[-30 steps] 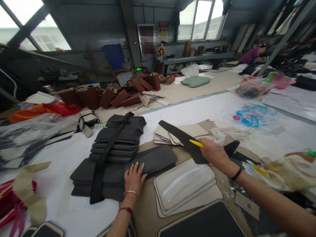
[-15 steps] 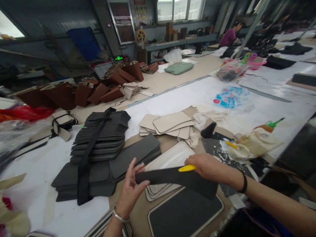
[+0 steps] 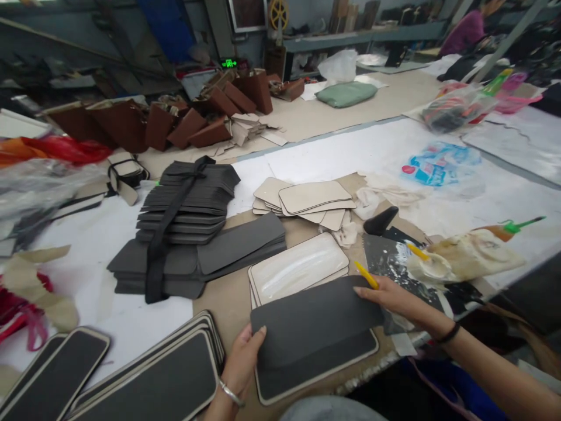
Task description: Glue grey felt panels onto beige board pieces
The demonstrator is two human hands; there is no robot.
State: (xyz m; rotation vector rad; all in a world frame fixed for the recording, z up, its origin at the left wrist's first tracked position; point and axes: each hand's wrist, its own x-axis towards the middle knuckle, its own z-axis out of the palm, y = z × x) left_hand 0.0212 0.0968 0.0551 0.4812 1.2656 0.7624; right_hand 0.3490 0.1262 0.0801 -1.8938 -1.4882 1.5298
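A dark grey panel (image 3: 311, 321) with rounded corners is held between my two hands. My left hand (image 3: 245, 362), with a silver bracelet at the wrist, pinches its left edge. My right hand (image 3: 390, 295) grips the right end, and a yellow tool (image 3: 366, 275) sticks out from the same hand. Beneath the panel lies a dark panel with a cream border (image 3: 280, 386), partly covered. Just behind, a pale panel (image 3: 302, 266) with white streaks tops a small stack. Dark grey pieces (image 3: 241, 245) lie at the left of it.
A strap-tied dark bundle (image 3: 184, 204) stands left of cream pieces (image 3: 315, 197). Bordered panels (image 3: 162, 380) lie front left. At right are a white-smeared board (image 3: 385, 263), a tub of white paste (image 3: 432, 268) and a bottle (image 3: 504, 232). Brown boxes (image 3: 162, 123) line the back; a person (image 3: 464, 32) is far right.
The dark panel has turned flatter toward the camera, and my left hand has closed on its left edge. The yellow tool now points up. The view has tilted down and shifted left.
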